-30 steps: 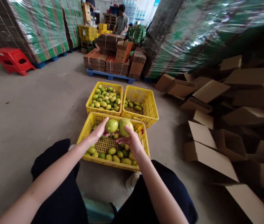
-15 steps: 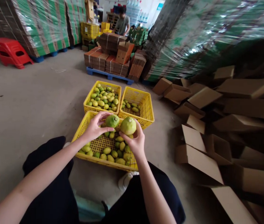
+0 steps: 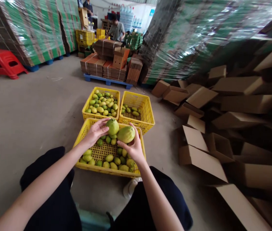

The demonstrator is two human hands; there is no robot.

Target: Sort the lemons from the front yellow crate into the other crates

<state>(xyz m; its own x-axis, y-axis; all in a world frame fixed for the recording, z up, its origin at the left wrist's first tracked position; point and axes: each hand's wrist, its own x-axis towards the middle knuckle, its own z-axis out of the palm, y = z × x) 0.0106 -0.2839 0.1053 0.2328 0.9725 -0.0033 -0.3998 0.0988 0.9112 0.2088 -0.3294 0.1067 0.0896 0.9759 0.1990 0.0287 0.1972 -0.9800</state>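
My left hand [image 3: 97, 131] grips a round green lemon [image 3: 113, 127] above the near yellow crate [image 3: 109, 172]. Close beside it, my right hand [image 3: 134, 147] is closed on a larger yellow-green lemon [image 3: 126, 134], which lies on its side between thumb and fingers. Green and yellow lemons lie in the near crate, mostly along its front and right sides, with part of its slotted floor showing. Behind it, the left crate [image 3: 84, 110] holds many lemons, and the right crate [image 3: 150, 110] has several at its left side.
Loose cardboard boxes [image 3: 203, 160] cover the floor at the right. A blue pallet [image 3: 108, 80] bears stacked flat cartons [image 3: 92, 65] farther back. A red stool [image 3: 3, 61] stands at the left. A person [image 3: 117, 30] works in the background, between wrapped stacks.
Both lemons have been turned in my hands; the right one now lies sideways. My hands have shifted slightly left and down in view, and the camera view has moved a little.
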